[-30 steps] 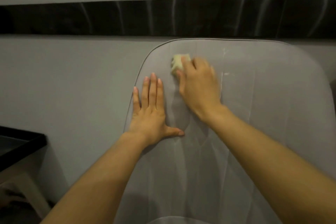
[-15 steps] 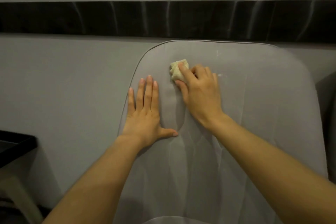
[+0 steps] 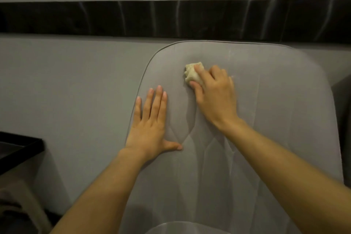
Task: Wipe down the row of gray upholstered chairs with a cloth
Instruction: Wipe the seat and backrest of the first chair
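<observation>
Seat edge (image 3: 190, 229) at 6 o'clock; the gray chair back (image 3: 266, 129) rises from it, long axis 6-to-12, rounded top toward 12. Left hand (image 3: 150, 127) lies flat near the back's 9 o'clock edge, fingers straight, holding nothing, bracing the fabric. Right hand (image 3: 214, 97) sits at its 1 o'clock, fingers curled over the wadded cloth (image 3: 191, 74), which pokes out toward 11. Step: wiping the upper back. Next: probably firm strokes toward the pale streaks at 2 o'clock, possibly dust. Black wall band (image 3: 76, 17) beyond.
</observation>
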Demonstrator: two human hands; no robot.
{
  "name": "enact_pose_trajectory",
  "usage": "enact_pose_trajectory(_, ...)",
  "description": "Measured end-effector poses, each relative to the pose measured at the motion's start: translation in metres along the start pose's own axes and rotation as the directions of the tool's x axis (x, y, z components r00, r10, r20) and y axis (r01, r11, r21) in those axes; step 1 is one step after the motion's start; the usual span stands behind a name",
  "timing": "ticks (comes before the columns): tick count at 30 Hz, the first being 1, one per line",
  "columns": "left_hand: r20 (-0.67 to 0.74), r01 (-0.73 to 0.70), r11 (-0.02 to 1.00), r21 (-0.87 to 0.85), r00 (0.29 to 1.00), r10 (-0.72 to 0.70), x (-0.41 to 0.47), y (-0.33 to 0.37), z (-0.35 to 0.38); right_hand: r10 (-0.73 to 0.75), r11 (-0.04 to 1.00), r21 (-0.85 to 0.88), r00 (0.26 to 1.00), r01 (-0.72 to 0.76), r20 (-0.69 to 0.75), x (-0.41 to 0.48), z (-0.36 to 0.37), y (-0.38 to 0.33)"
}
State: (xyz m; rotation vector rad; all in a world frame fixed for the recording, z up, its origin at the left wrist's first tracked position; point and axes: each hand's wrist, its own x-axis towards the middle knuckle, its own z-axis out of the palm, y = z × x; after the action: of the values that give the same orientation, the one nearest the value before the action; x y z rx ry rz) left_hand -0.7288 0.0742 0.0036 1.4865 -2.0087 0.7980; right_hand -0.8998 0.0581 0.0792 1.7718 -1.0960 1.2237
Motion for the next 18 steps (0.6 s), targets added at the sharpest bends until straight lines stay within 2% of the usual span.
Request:
enact_pose_trajectory(3, -0.033, -0.005, 1.0, 0.023, 0.999, 0.006, -0.002, -0.001, 0.004, 0.075, 0.997, -0.017, 0.995, -0.076, -0.06, 0.038, -0.011, 0.004)
enact_pose_trajectory(6, -0.05, -0.008, 1.0, 0.028, 0.999, 0.009, -0.001, -0.002, 0.007, 0.2, 0.976, -0.09, 0.98, -0.197, 0.022, 0.069, -0.008, 0.015)
enact_pose_trajectory(9, -0.072, -0.022, 0.999, 0.032, 0.997, 0.025, -0.002, -0.004, 0.008, 0.088, 0.987, -0.132, 0.996, -0.091, -0.029, 0.03, 0.005, 0.009)
enact_pose_trajectory(11, -0.081, -0.035, 0.999, 0.028, 0.996, 0.037, -0.004, -0.004, 0.007, 0.036, 0.998, -0.048, 0.997, -0.039, -0.071, -0.016, 0.012, 0.002)
enact_pose_trajectory(13, -0.076, -0.033, 0.999, 0.024, 0.996, 0.035, -0.014, -0.004, 0.008, 0.021, 0.999, 0.05, 1.0, -0.021, -0.006, -0.05, 0.009, -0.004)
enact_pose_trajectory(15, -0.062, -0.008, 0.999, 0.033, 0.998, 0.01, -0.034, -0.002, 0.014, 0.024, 0.987, 0.156, 0.999, -0.029, 0.032, -0.057, -0.002, -0.01)
enact_pose_trajectory(18, -0.047, -0.003, 0.998, 0.068, 0.999, 0.006, -0.056, 0.001, 0.024, 0.108, 0.963, 0.254, 0.993, -0.094, -0.044, -0.034, -0.014, -0.01)
